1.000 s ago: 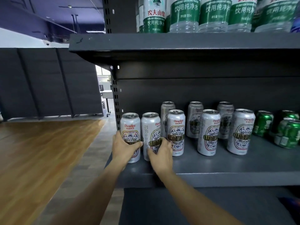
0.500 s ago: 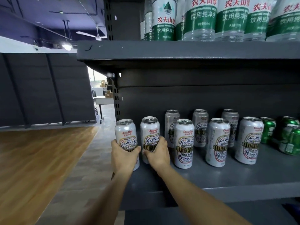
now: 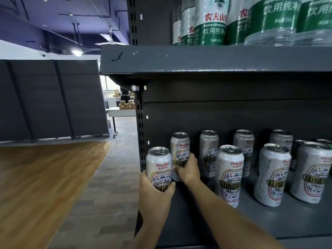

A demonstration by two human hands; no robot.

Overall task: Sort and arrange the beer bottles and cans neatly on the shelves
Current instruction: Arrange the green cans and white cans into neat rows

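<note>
Since half a second ago the right hand (image 3: pixel 187 169) has carried its white can (image 3: pixel 180 151) back toward the rear row of the lower shelf (image 3: pixel 296 220), while the left hand (image 3: pixel 154 196) now holds its own can (image 3: pixel 159 168) at the shelf's front left corner. Both are tall, smooth aluminium cylinders, white with red "ChongQing" script and a blue floral emblem, each wrapped low on its body by curled fingers. Matching cans (image 3: pixel 230 175) stand upright to the right on the matte grey metal shelf.
</note>
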